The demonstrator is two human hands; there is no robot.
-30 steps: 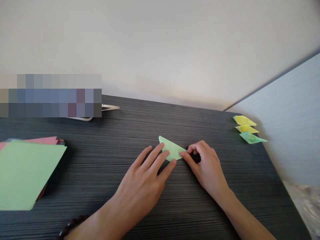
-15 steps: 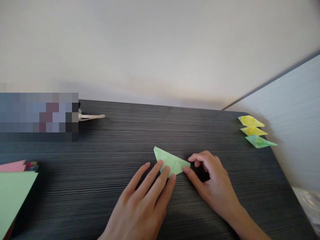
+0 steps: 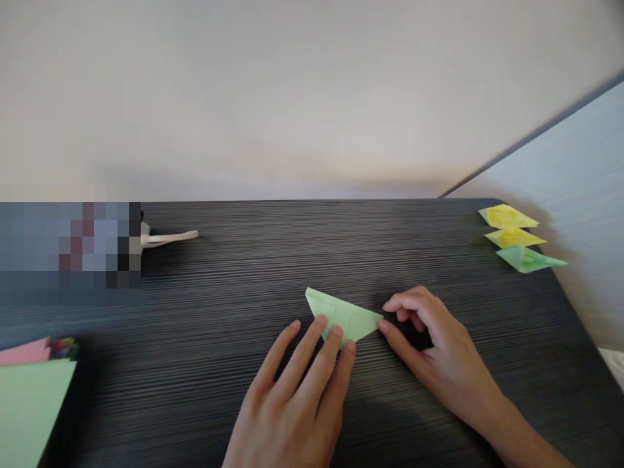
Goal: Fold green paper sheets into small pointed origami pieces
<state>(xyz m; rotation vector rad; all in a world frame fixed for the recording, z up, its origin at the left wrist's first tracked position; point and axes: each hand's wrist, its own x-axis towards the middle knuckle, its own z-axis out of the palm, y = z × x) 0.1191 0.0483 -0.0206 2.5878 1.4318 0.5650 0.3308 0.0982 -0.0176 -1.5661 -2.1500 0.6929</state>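
A light green folded paper (image 3: 358,317) lies on the dark table, with a long straight edge at the top, crease lines across it and a narrow point at the right. My left hand (image 3: 299,390) rests with spread, stretched fingers, some of the fingertips pressing on the paper's lower left part and covering it. At the right point, the thumb and curled index finger of my right hand (image 3: 439,351) close around the tip of the paper. The other fingers of that hand are bent inward.
Folded paper boats stand at the table's right edge: a yellow boat (image 3: 507,216), another yellow boat (image 3: 515,238) and a green boat (image 3: 530,259). Green paper sheets (image 3: 34,409) and pink paper (image 3: 24,351) lie at the left. Behind them, a white strap (image 3: 171,238) sticks out from a blurred-out item.
The paper's right end was blunt and now runs out to a point. My right hand has moved slightly rightward from the left hand, which stays on the paper. The view has shifted a little.
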